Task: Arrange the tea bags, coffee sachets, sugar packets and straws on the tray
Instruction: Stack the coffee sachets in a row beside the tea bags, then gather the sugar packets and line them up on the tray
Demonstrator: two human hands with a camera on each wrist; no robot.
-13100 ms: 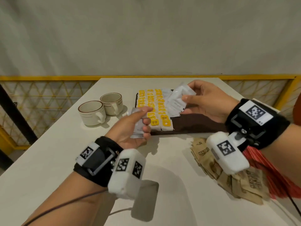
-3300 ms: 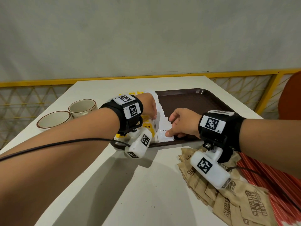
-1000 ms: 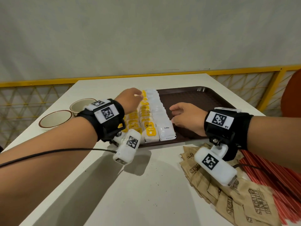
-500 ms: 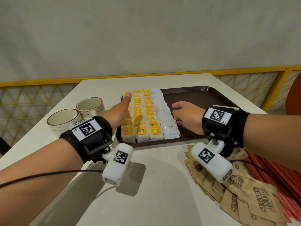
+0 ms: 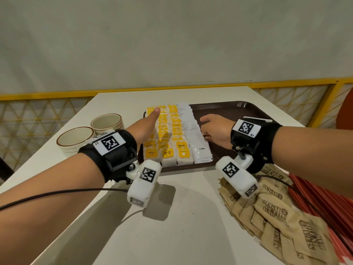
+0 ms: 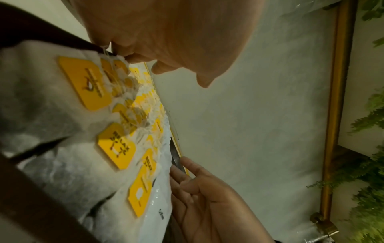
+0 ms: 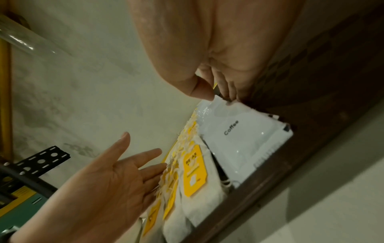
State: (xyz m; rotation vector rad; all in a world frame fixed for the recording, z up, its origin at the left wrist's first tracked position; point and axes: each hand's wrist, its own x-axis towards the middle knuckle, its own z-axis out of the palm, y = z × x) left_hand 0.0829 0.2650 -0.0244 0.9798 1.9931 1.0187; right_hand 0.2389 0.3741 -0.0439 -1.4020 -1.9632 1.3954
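Note:
On the left half of the brown tray (image 5: 235,111) lie three rows of tea bags (image 5: 168,134) with yellow tags, then one row of white coffee sachets (image 5: 193,134). My left hand (image 5: 150,121) lies flat with straight fingers against the left side of the tea bags (image 6: 116,148). My right hand (image 5: 210,129) touches the right edge of the coffee sachets (image 7: 239,131) with its fingertips and holds nothing. Brown sugar packets (image 5: 277,213) and red straws (image 5: 324,205) lie on the table at the near right, off the tray.
Two beige cups (image 5: 91,131) stand on the white table (image 5: 172,226) left of the tray. The tray's right half is bare. A yellow railing (image 5: 57,94) runs behind the table's far edge.
My left hand drew back from the far end of the tea bags and now lies flat along their left side. My right hand stays at the coffee row's right edge.

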